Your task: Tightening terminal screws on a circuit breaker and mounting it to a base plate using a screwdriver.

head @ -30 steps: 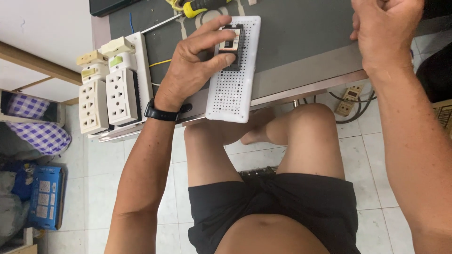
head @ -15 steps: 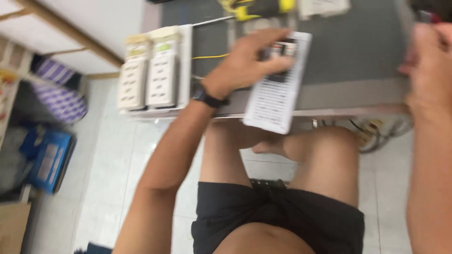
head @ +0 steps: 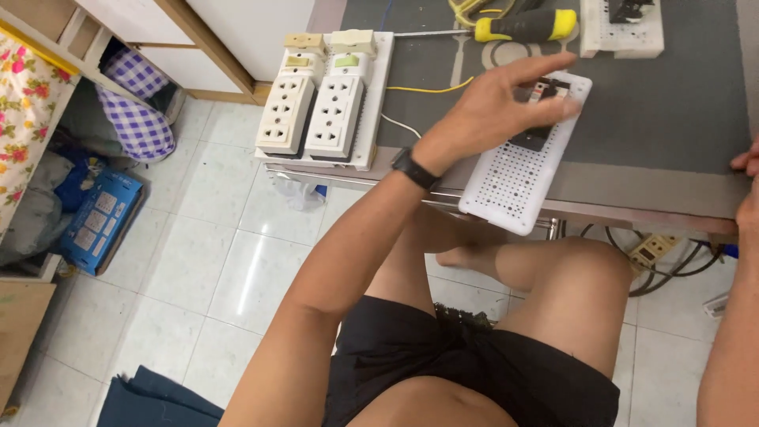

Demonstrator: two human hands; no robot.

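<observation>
One white perforated board [head: 518, 170], overhanging the bench [head: 672, 126] edge at centre right, is now pressed flat under the open left hand [head: 494, 111], while the right hand [head: 747, 190], shifted to the right edge, is seen too little to tell its grip.

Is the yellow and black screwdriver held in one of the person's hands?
No, the screwdriver lies alone on the grey table, while the left hand rests on the white perforated board.

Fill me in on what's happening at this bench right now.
A seated person's left hand rests on a white perforated board that overhangs the table edge, fingers over a small black part mounted on it. The right hand sits at the table's edge. Two socket strips and a yellow-handled screwdriver lie nearby.
</observation>
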